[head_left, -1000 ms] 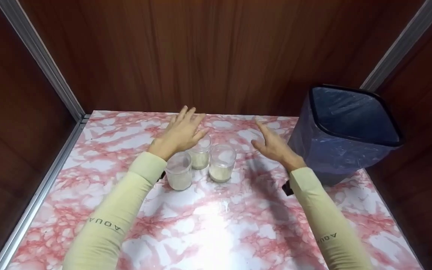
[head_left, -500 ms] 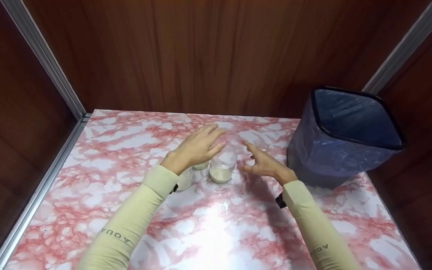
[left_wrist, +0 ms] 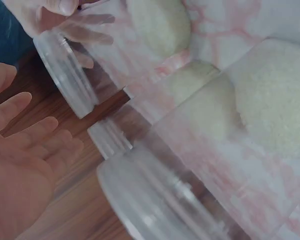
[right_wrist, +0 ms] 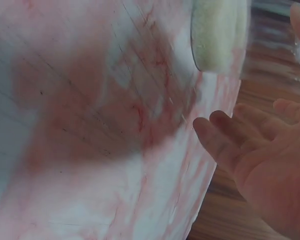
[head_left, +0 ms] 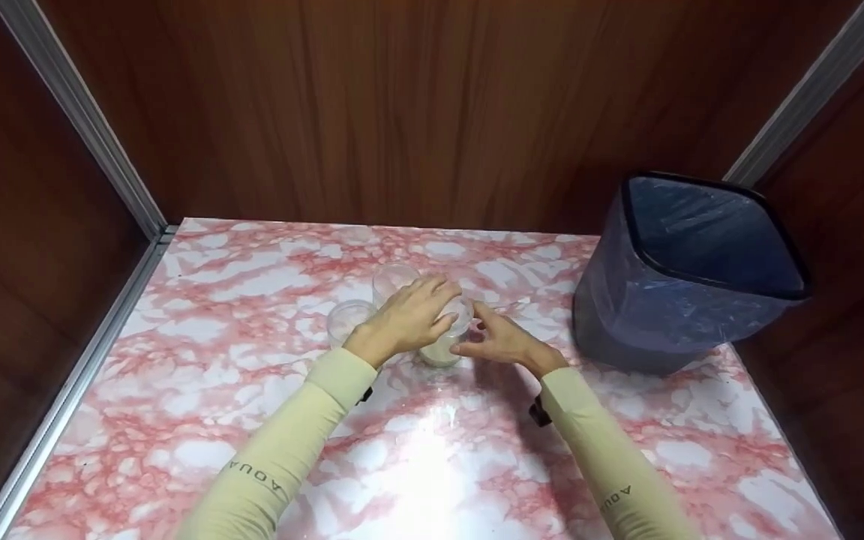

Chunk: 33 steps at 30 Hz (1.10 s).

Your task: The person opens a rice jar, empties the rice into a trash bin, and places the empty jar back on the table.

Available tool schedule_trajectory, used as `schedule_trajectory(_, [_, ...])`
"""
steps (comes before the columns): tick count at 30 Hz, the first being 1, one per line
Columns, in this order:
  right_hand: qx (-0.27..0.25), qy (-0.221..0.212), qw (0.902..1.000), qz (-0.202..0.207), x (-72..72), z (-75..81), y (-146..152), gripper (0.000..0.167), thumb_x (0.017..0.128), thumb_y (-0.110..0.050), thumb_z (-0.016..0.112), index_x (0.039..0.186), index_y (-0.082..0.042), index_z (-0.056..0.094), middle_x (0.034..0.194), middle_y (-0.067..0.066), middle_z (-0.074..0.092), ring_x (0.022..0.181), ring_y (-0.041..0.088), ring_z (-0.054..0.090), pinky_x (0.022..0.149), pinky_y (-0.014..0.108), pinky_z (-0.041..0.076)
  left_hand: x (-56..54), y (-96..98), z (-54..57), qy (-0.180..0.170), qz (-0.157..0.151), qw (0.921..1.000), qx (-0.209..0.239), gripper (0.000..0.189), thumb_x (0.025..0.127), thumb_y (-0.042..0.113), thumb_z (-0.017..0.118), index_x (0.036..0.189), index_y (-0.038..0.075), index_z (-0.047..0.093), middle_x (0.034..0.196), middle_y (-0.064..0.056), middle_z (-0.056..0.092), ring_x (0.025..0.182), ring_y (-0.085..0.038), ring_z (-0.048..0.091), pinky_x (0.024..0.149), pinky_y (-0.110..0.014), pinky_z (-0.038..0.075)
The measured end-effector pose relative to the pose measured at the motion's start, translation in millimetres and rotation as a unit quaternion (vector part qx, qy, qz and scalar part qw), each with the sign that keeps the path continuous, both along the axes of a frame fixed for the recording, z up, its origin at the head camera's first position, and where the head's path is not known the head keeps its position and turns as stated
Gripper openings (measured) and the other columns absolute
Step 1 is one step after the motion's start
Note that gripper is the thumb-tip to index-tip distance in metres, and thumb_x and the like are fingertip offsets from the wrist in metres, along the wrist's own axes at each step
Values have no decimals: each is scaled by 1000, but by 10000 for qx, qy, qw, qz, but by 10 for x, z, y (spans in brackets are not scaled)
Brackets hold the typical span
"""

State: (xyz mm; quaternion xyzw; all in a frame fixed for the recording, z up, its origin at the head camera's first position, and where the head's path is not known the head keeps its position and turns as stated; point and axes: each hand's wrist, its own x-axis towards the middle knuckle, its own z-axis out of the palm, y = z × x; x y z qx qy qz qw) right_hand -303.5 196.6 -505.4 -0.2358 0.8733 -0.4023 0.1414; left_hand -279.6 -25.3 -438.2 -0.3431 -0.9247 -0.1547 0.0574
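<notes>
Three clear jars with clear lids, each holding pale, rice-like grains, stand close together mid-table in the head view. My left hand (head_left: 408, 316) is over the rightmost jar (head_left: 439, 351), fingers relaxed by its lid, partly covering the left jar (head_left: 343, 319) and back jar (head_left: 391, 281). My right hand (head_left: 505, 339) reaches the rightmost jar's right side with thumb and fingers spread. In the left wrist view, a gap separates my left hand (left_wrist: 27, 165) from the nearest jar lid (left_wrist: 145, 195). The right wrist view shows my right hand (right_wrist: 270, 155) just beside a jar (right_wrist: 215, 37).
A bin (head_left: 657, 311) with a black rim and bluish plastic liner stands on the right. Pink-and-white marbled table surface (head_left: 199, 375) surrounds the jars. Dark wooden panels (head_left: 402, 112) close off the back and sides, with metal rails (head_left: 87, 112) at the corners.
My left hand has moved right and down from above the left and back jars to the rightmost jar. My right hand has moved left and down to the same jar. The jars stay put.
</notes>
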Motion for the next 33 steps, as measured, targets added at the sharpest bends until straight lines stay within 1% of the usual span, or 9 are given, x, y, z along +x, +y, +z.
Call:
schedule_trajectory(3, [7,-17,10000,63,-22,1,-61,96,81,-34,80,155,-13,24,151,16,43,130,39,49,107,51,43,8,19,-32,-16,137,9998,-126,45,101,36,49,140,14,48,147,-16,46,138,-33,43,110,-53,40])
schedule_trajectory(7, [190,67,9997,102,-45,-17,-139,101,79,-37,81,156,-16,21,144,15,50,123,32,54,102,47,46,19,40,-71,-28,296,9991,-300,45,101,38,49,140,14,47,147,-16,45,139,-35,41,111,-53,38])
schedule_trajectory(12, [-5,62,9998,178,-57,-86,-183,94,78,-33,82,152,-18,27,135,9,57,116,23,58,99,44,49,33,64,-118,154,335,9984,-423,44,101,37,48,137,13,49,142,-16,50,133,-36,46,110,-52,38])
schedule_trajectory(17, [-368,190,9988,258,-68,-138,-205,86,77,-29,83,148,-15,35,138,8,55,122,22,56,103,44,47,54,80,-156,471,358,9971,-487,39,101,35,48,132,13,53,134,-14,54,126,-35,52,106,-51,41])
schedule_trajectory(21, [-429,380,9984,21,-54,-139,-186,83,75,-27,84,144,-12,40,137,11,57,123,25,57,104,42,47,57,100,-173,500,371,9962,-610,39,103,37,43,133,14,52,138,-16,52,127,-35,51,107,-52,40])
schedule_trajectory(24, [-403,528,9975,-221,-31,-101,-154,79,74,-28,83,140,-10,44,132,13,61,117,28,60,98,42,50,52,114,-158,379,408,9961,-681,43,104,41,36,136,16,49,144,-16,48,131,-35,48,110,-52,38])
schedule_trajectory(27, [-474,592,9966,-331,4,-24,-116,74,75,-29,83,136,-10,47,127,14,62,110,30,63,92,44,53,59,121,-107,317,425,9971,-537,45,105,45,32,136,18,49,146,-14,46,133,-35,46,112,-51,36])
schedule_trajectory(30, [-510,786,9951,-331,62,87,-69,68,75,-30,83,130,-9,50,120,13,65,104,30,64,87,43,54,91,126,-24,458,344,9982,-170,45,105,45,33,135,17,51,144,-14,48,132,-35,48,110,-52,38])
schedule_trajectory(33, [-609,1030,9925,-239,143,225,-24,63,75,-29,82,126,-8,51,117,11,65,105,27,63,89,41,53,141,129,79,698,300,9970,173,46,104,47,34,133,18,54,141,-13,51,128,-34,50,107,-52,40])
